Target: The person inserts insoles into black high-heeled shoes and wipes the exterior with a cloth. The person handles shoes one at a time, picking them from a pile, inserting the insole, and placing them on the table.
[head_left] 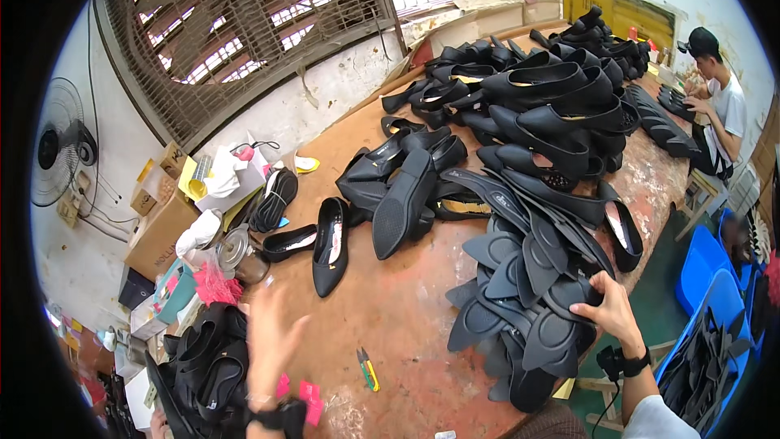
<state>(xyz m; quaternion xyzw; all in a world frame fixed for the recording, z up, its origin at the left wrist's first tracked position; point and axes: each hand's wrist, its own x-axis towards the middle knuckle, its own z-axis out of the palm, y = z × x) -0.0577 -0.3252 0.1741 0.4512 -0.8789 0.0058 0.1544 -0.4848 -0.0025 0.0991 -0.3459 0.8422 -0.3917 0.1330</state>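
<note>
Soles of black rubber, flat and foot-shaped, lie fanned in a loose heap at the near right edge of the worn brown desk, and the right hand rests on the top of that heap, its fingers curled down onto one sole's edge. The left hand hangs blurred above the desk's near left part, fingers spread apart and holding nothing, just beside a pile of black finished shoes. A small green-and-yellow clipper lies on the bare desk between the two hands. Farther out, a single black pointed flat shoe lies by itself, and beyond it a big mound of black flat shoes covers the far desk. At the far right end another person sits at the desk.
</note>
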